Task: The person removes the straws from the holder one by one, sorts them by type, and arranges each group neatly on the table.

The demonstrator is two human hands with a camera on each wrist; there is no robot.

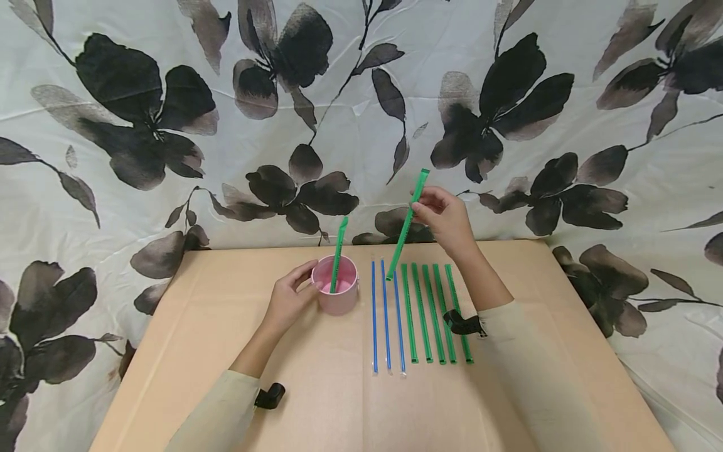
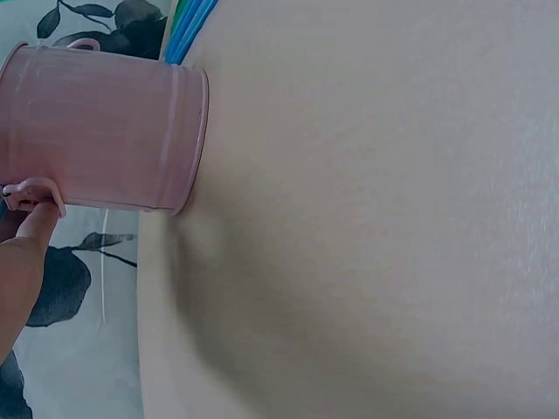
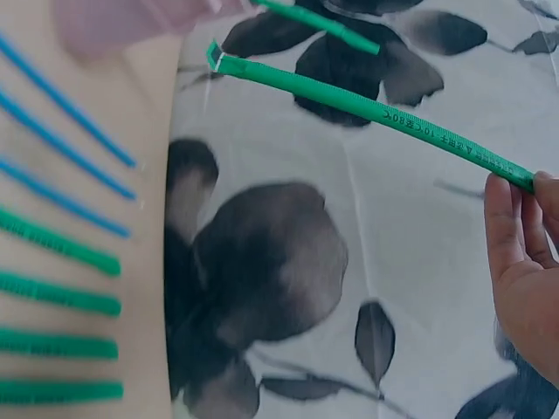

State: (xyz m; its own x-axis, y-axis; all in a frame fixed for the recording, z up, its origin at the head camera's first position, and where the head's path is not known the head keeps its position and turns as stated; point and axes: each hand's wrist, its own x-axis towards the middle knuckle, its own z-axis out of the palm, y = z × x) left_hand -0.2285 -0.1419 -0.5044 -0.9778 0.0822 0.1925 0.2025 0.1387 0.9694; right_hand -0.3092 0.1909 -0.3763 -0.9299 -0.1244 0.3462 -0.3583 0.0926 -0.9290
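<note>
My right hand (image 1: pixel 446 220) pinches a green wrapped straw (image 1: pixel 408 223) between thumb and fingers, raised and tilted above the table's far edge. Printed lettering runs along it in the right wrist view, where the right hand (image 3: pixel 528 262) holds it near one end. At the left side of a small pink bucket (image 1: pixel 339 302), my left hand (image 1: pixel 290 298) grips it by the rim and handle joint. In the left wrist view a finger touches that handle joint (image 2: pixel 37 189). Another green straw (image 1: pixel 339 254) leans upright inside the bucket.
Three thin blue straws (image 1: pixel 386 320) in clear wrappers lie side by side right of the bucket. Several green straws (image 1: pixel 430 314) lie in a row beside them. All rest on the tan table (image 1: pixel 316 389), with a floral cloth (image 1: pixel 361 113) behind it.
</note>
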